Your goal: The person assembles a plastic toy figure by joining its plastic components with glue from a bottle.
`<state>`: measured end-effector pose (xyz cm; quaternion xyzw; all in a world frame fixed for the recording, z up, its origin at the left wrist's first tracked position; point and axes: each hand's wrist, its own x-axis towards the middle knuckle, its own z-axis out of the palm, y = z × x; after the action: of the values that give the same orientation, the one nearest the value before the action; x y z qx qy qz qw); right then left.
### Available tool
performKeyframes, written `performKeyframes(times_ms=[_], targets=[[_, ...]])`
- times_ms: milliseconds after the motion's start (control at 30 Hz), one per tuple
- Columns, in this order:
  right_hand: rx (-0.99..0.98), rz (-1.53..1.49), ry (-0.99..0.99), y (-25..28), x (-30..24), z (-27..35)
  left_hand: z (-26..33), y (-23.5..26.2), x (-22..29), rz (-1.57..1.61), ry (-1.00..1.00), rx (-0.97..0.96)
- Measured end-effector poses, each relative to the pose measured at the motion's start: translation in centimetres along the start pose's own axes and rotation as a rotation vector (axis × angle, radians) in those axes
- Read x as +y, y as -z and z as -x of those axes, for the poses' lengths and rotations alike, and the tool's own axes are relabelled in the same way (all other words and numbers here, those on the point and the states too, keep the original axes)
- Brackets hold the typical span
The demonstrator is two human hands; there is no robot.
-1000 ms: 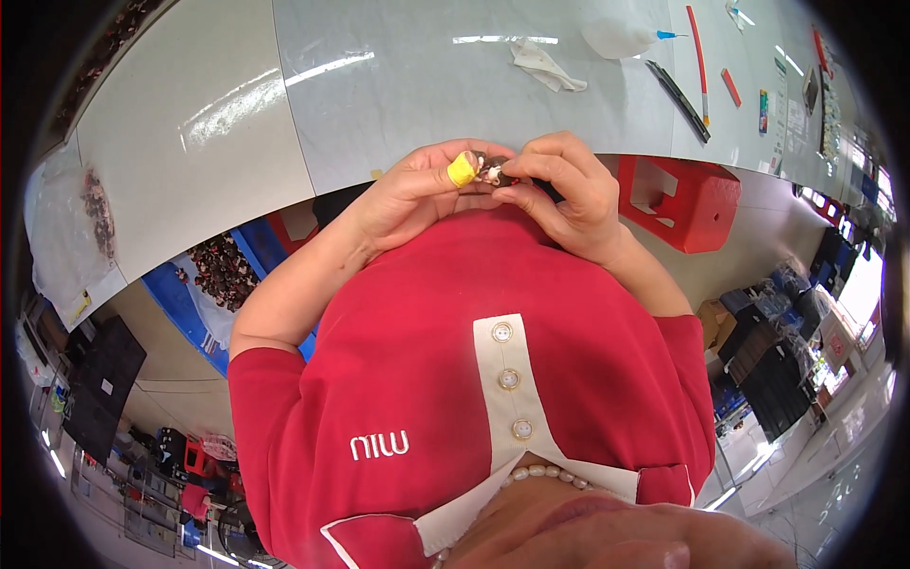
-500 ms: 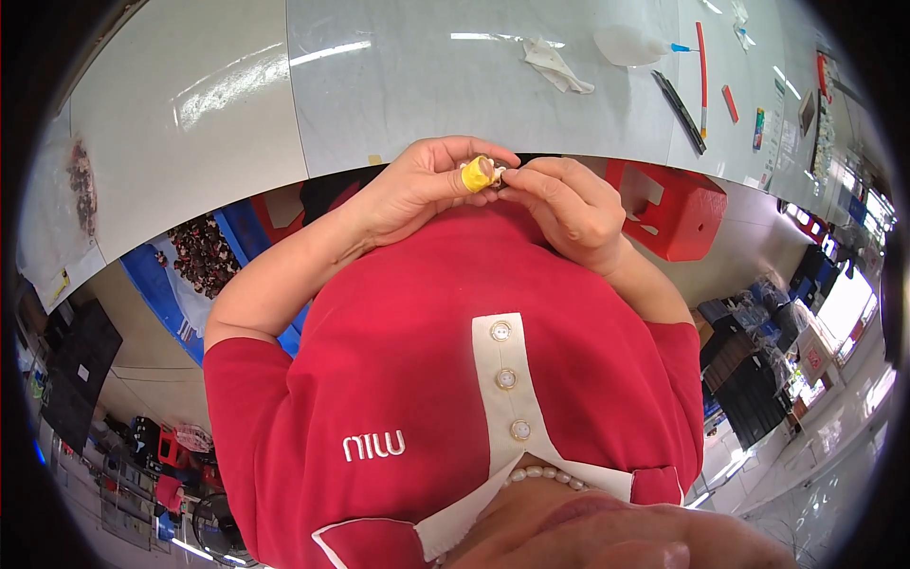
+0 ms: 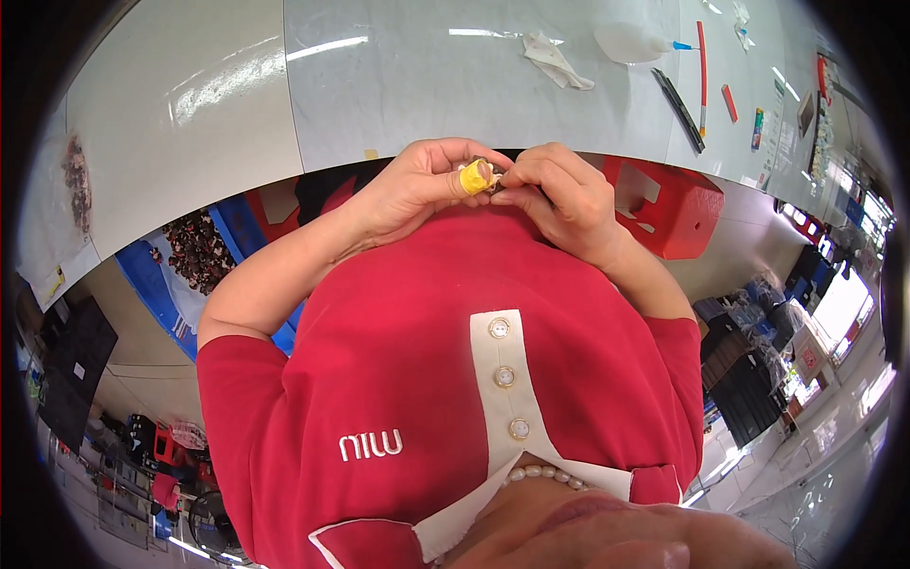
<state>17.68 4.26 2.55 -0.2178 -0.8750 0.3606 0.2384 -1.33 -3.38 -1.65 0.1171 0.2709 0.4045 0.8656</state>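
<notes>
Left hand point(image 3: 408, 185), yellow wrap point(image 3: 473, 179) around thumb, grips small dark-and-white piece point(image 3: 496, 181) from left. Right hand point(image 3: 569, 199) pinches same piece from right. Piece sits between hands, before red shirt point(image 3: 408, 284), just beside near edge of table point(image 3: 408, 104); full shape hidden in grip. Below table level: blue bin point(image 3: 142, 277) with dark pieces point(image 3: 199, 254) at left, red stool point(image 3: 687, 218) at right. On table: crumpled tissue point(image 3: 556, 63), white bottle point(image 3: 627, 45) with blue tip; farther right, black tool point(image 3: 679, 111), red-handled brush point(image 3: 702, 71).
</notes>
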Motion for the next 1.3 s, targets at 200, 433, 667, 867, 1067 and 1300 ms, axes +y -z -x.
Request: performKeyframes(times_ms=[200, 433, 667, 867, 1067, 1300], targets=[[0.058, 0.024, 0.086, -0.3, 0.7, 0.7, -0.3, -0.1, 0.1, 0.017, 0.02, 0.006], [-0.004, -0.015, 0.161, 0.6, 1.1, 0.7, -0.8, 0.4, 0.3, 0.128, 0.132, -0.056], [-0.133, 0.036, 0.077, 1.1, 0.1, 0.6, -0.5, 0.1, -0.4, 0.114, 0.16, -0.023], [-0.237, -0.082, 0.085, 1.2, 0.9, 0.0, -0.6, 0.2, -0.7, 0.092, 0.18, -0.042], [-0.293, -0.181, -0.004, 1.1, 1.3, 0.2, -0.7, 0.1, -0.8, 0.093, 0.179, -0.035], [-0.301, -0.277, -0.123, 1.0, 1.2, 0.7, -0.7, 0.2, -0.7, 0.068, 0.197, -0.045]])
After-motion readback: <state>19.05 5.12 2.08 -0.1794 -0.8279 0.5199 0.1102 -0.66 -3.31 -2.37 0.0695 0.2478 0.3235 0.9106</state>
